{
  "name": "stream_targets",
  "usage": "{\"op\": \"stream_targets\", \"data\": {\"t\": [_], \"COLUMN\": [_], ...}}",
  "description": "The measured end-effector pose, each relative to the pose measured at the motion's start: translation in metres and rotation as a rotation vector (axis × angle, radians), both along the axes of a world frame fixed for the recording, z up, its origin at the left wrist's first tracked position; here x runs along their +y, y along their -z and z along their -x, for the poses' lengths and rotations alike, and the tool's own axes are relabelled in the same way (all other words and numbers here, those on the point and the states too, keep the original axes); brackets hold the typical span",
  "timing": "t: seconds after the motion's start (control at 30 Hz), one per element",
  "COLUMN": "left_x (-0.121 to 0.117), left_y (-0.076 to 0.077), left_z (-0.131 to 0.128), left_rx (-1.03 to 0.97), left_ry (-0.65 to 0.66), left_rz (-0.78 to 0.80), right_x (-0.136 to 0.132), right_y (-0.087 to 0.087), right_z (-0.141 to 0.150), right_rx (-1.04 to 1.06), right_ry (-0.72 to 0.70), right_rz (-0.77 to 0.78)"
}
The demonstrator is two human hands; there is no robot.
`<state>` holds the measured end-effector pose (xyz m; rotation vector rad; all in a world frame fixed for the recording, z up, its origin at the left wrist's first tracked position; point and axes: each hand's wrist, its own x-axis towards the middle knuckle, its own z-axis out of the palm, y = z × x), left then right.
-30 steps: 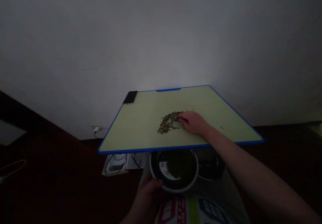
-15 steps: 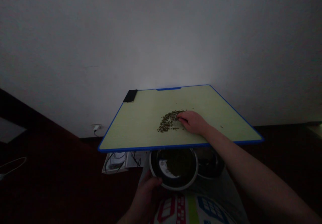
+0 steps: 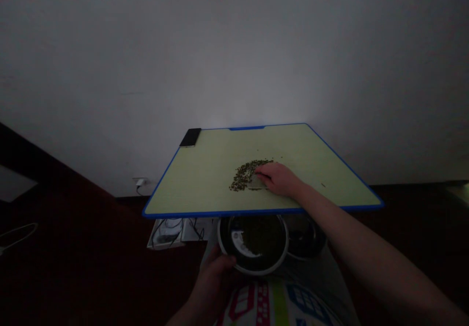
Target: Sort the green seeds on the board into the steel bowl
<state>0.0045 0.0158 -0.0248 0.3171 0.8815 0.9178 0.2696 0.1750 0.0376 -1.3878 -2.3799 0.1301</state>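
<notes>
"Grains (image 3: 241, 176), where are they, & how'll they handle?"
"Spread mid-tabletop (image 3: 198, 179). Prob. v. light, hard, apt to roll; best pinch a few at the pile's R side. Your R hand (image 3: 277, 178) is there, fingertips bunched; can't tell if they've got any."
"& my L hand (image 3: 215, 271)?"
"Grasping the bowl (image 3: 258, 272), thumb at the rim, other fingers hidden. Bowl's prob. stiff, smooth; rim's your best hold."

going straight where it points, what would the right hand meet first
The right hand would likely meet the small dark bits on the board; whether it touches them now is unclear.
</notes>
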Motion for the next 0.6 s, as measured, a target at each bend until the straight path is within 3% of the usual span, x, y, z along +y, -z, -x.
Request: {"op": "stream_targets", "data": {"t": [0.6], "left_x": [0.001], "left_y": [-0.005], "left_z": [-0.002], "left_rx": [0.05], "left_ry": [0.014], "left_rz": [0.005], "right_x": [-0.015], "right_y": [0.004], "right_z": [-0.001], "right_rx": [0.076], "right_ry": [-0.091], "right_rz": [0.052]}}
